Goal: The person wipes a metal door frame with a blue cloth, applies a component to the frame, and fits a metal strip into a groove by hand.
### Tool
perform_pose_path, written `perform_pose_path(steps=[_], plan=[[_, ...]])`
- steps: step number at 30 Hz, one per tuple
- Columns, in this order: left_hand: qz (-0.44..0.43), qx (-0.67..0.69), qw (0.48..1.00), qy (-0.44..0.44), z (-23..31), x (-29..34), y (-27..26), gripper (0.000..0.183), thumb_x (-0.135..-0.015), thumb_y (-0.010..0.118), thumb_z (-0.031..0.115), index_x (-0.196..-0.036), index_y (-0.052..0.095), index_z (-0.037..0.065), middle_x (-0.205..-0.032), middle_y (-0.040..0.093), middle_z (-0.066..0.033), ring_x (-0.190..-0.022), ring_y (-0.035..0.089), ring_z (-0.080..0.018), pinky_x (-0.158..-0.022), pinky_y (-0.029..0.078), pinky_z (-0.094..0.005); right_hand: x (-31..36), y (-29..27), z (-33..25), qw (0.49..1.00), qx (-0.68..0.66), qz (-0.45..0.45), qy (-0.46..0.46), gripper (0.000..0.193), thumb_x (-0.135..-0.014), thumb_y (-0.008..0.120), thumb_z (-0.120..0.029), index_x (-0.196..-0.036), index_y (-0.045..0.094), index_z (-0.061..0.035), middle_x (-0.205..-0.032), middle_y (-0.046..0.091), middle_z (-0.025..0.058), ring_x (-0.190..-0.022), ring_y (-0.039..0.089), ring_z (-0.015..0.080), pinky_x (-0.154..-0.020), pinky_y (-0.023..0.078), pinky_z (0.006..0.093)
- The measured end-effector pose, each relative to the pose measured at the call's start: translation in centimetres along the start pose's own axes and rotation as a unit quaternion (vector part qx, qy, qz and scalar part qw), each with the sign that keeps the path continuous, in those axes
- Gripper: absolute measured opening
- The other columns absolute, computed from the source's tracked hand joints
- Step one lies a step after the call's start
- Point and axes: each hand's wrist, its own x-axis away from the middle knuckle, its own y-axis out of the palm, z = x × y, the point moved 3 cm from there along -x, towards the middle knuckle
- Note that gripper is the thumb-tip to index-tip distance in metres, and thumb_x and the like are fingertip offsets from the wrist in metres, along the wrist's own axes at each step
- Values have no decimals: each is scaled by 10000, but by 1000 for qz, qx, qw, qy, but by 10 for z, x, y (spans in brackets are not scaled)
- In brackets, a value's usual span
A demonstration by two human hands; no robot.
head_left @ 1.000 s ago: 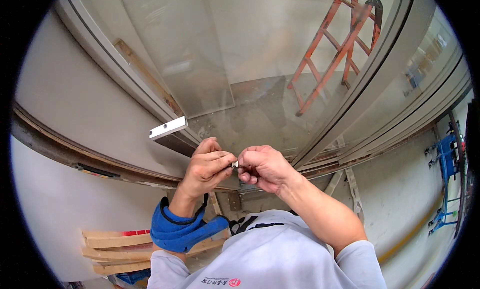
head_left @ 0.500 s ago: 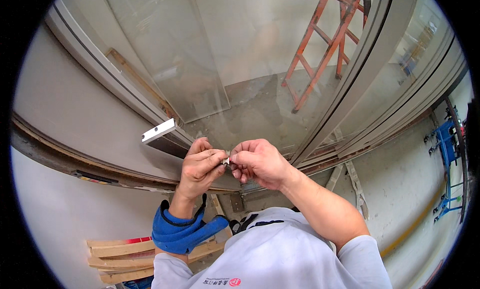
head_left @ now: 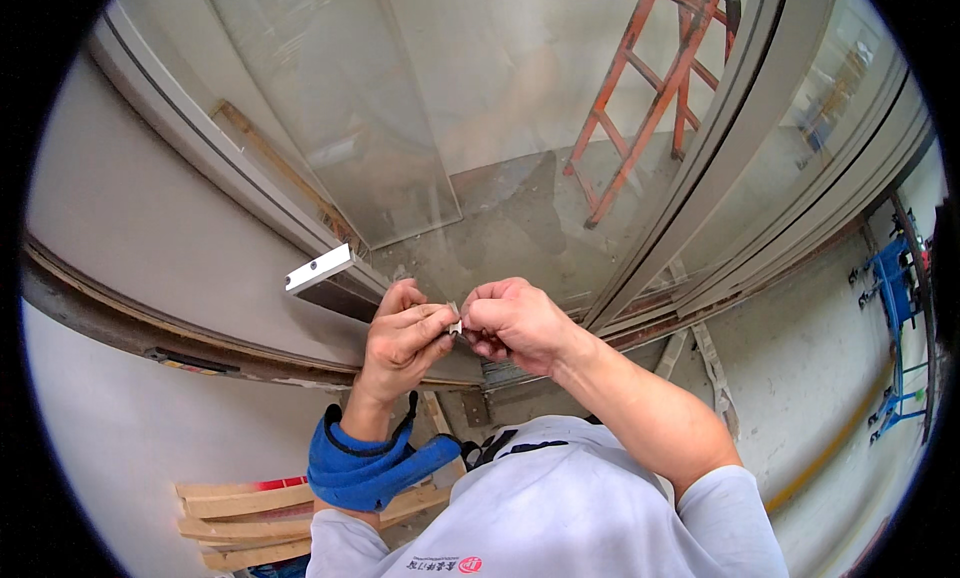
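Observation:
Both hands meet in front of my body, near the foot of a framed glass panel. A small pale metal piece point(head_left: 456, 327) is pinched between the fingertips of my left hand point(head_left: 398, 340). My right hand point(head_left: 518, 323) is closed with its thumb and forefinger on the other side of the same piece; its exact shape is mostly hidden by the fingers. A white bar-shaped fitting point(head_left: 320, 268) with dark screw holes sticks out from the frame, just left of my left hand. A blue wrap point(head_left: 365, 463) with black edging is round my left forearm.
Behind the glass stands an orange ladder point(head_left: 640, 108). Grey frame uprights point(head_left: 715, 158) rise on the right. Wooden strips point(head_left: 245, 528) lie at lower left, a small level-like strip point(head_left: 190, 361) rests on the left ledge, and a blue metal rack point(head_left: 895, 288) stands far right.
Both hands stay together on the small piece, with only a slight shift of the fingers. The piece appears a little lower and tilted differently.

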Motion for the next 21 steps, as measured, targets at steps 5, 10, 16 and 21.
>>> perform_pose_path(steps=[5,10,16,21], plan=[[7,-30,1000,4,-2,1,3,346,-704,824,61,-1036,729,49,-952,738,-59,-814,536,-266,-823,441,-406,-3,-1,11,997,-64,2,49,95,-854,598,-102,-779,594,-43,-700,574,37,-532,531,112,-429,329,251],[24,-48,999,-2,-1,0,6,336,-680,822,87,-996,719,40,-936,734,-63,-819,537,-271,-837,445,-425,-3,1,19,980,-173,14,94,68,-844,581,-49,-783,577,-18,-736,569,86,-549,521,148,-430,318,272],[51,-46,997,-29,-1,3,7,314,-701,825,105,-985,727,14,-922,731,-78,-828,534,-270,-848,443,-430,-4,11,27,978,-204,32,41,102,-868,615,-95,-785,591,-42,-690,554,36,-526,503,112,-421,315,262],[103,34,992,-66,-3,5,4,250,-805,807,159,-970,729,-12,-888,722,-60,-872,500,-250,-885,426,-415,-14,2,47,983,-44,136,-118,110,-898,595,-92,-827,619,-10,-656,573,14,-548,494,78,-458,349,250]])
